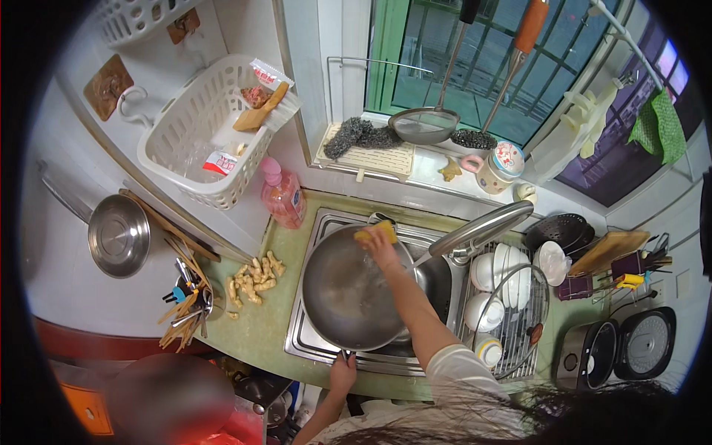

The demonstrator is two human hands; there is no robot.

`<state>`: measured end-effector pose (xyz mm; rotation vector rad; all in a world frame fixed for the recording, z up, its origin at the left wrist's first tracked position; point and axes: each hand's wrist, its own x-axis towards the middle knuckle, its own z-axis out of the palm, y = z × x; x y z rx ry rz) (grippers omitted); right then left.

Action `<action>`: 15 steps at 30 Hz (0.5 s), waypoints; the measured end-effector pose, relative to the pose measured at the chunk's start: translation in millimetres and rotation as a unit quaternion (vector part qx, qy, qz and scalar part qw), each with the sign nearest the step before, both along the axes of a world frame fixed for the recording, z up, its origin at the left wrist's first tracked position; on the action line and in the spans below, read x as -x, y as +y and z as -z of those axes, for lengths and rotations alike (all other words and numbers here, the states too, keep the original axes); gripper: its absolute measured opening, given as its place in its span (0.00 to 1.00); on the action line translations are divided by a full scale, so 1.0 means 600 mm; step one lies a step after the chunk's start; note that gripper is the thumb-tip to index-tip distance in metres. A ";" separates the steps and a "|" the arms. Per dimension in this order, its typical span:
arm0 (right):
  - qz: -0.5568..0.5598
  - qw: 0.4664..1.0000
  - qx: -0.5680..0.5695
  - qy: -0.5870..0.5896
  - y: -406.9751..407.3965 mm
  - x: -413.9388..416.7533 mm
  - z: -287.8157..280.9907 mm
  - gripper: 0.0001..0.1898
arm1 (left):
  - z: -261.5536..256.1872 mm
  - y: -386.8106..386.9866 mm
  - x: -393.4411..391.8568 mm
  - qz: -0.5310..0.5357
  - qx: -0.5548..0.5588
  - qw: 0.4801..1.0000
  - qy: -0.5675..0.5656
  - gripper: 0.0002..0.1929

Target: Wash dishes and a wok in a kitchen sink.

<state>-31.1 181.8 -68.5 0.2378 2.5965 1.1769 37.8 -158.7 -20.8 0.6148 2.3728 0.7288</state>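
Observation:
A large dark wok [339,295] rests over the stainless steel sink [300,328], with some water in its bottom. My left hand [343,372] grips the wok's handle at the near rim. My right hand [379,248] holds a yellow sponge [384,231] against the wok's far inner wall. The arched faucet [483,227] reaches over the sink from the right, its spout just beside my right forearm. Part of the sink basin [436,272] shows to the right of the wok.
Pieces of ginger [256,278] and a utensil holder [214,303] stand left of the sink. Right of it, a dish rack [517,345] holds white bowls and a glass lid. A pink soap bottle [285,197] stands behind. A person's blurred head [172,397] is at lower left.

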 end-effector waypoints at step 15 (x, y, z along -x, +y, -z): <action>0.313 0.780 0.542 0.005 -0.240 -0.125 0.035 0.26 | -0.021 0.030 -0.030 -0.006 -0.007 1.000 0.015 0.15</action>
